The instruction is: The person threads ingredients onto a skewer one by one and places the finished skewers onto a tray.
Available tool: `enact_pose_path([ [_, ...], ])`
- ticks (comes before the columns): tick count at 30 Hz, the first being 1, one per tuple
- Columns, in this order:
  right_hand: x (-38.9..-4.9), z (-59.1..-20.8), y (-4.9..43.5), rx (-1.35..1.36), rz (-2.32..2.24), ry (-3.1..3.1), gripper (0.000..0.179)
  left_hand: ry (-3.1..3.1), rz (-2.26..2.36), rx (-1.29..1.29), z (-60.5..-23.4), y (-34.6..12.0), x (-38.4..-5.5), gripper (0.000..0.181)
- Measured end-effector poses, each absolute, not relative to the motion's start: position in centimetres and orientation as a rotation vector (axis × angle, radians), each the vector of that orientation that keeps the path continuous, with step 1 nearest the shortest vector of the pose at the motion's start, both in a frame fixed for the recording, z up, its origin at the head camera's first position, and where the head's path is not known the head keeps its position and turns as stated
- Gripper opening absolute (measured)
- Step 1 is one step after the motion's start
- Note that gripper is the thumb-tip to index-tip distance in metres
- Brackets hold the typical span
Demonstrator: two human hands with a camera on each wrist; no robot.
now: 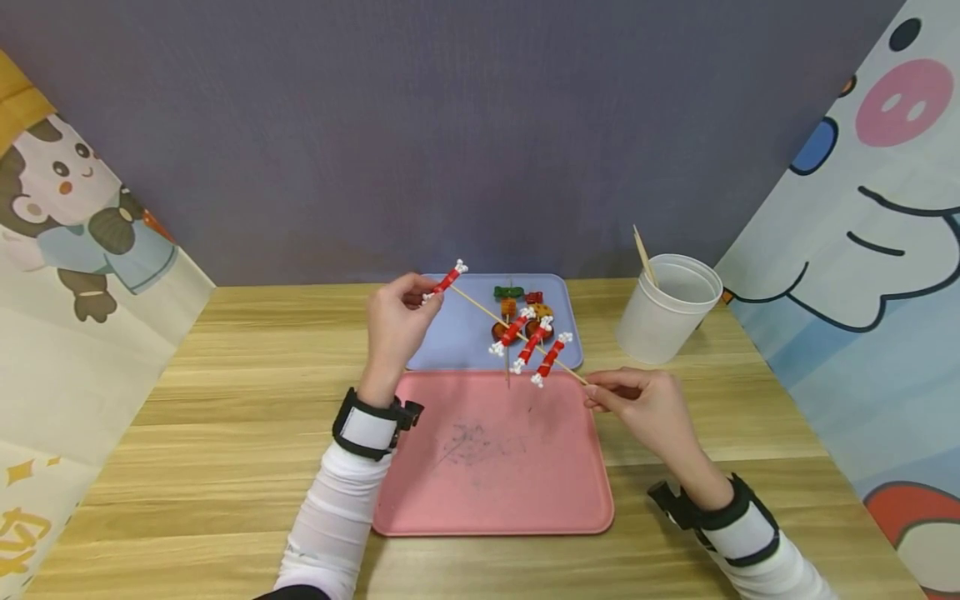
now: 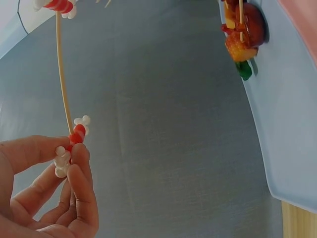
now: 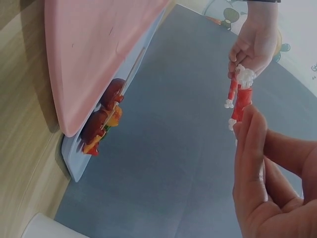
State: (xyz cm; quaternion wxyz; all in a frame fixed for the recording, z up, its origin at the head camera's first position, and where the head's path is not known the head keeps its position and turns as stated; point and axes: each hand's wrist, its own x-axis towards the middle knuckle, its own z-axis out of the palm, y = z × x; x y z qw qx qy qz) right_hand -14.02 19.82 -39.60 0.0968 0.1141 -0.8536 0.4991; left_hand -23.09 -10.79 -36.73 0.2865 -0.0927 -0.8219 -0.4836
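Observation:
My left hand [image 1: 397,321] pinches a red toy piece with white knobbed ends, shaped like a bone [image 1: 448,282], between thumb and fingers. A thin bamboo skewer [image 1: 477,305] slants from this piece down to my right hand [image 1: 645,408], which pinches its lower end. Three similar red-and-white pieces [image 1: 551,360] sit along the skewer nearer the right hand, with bare stick between them and the left-hand piece. In the left wrist view the stick meets the held bone piece [image 2: 78,133]; how far it goes in is hidden. Both hands are raised above the trays.
A pink tray [image 1: 487,500] lies in front, with a blue tray [image 1: 450,342] behind it. On the blue tray lies a skewer of toy food, including a green piece [image 1: 508,292]. A white tub [image 1: 656,325] holding sticks [image 1: 643,257] stands at right. A grey partition [image 1: 450,142] rises behind.

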Motion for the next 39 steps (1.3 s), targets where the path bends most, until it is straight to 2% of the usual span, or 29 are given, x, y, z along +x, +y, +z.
enact_pose_path([
  [25, -14.0, -39.8, 19.6, 0.309, 1.532, -2.521, 0.012, -2.249, -1.256, -0.266, -36.8, -10.1, -22.6, 0.008],
  [39, -13.9, -39.9, 19.2, 0.281, 1.559, -2.532, 0.013, -2.368, -1.283, -0.442, -36.9, -8.0, -21.7, 0.005],
])
